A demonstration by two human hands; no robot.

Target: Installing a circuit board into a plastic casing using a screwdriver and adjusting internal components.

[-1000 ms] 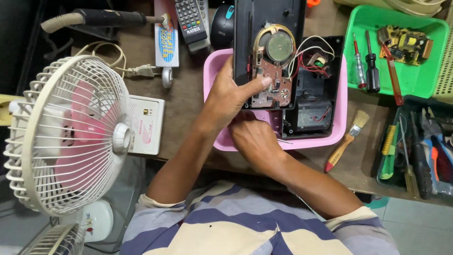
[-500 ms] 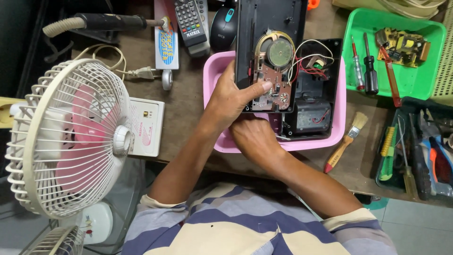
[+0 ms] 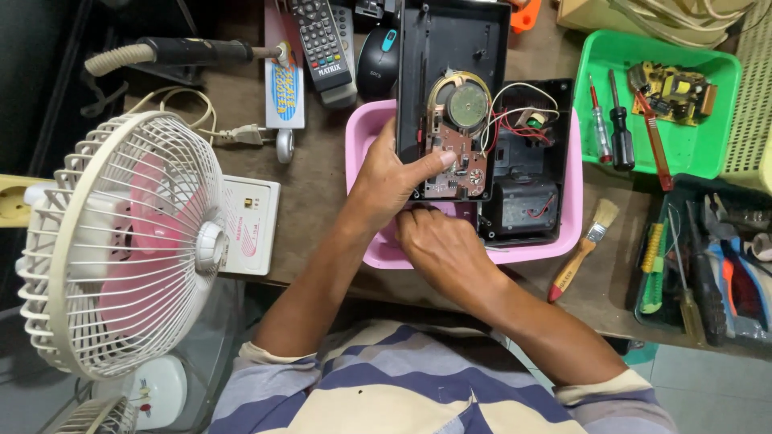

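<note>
Left thumb now pressed further across brown circuit board. Left hand grips open black plastic radio casing at frame centre, over pink plastic tub; right hand, loosely curled, touches its lower edge. Green plastic tray, upper right: screwdrivers. White fan at left.

Flat white-blue-yellow package beside remote — white box, red-printed label, behind fan.

A brown workbench carries a pink tray, green basket, paintbrush and remote.
</note>
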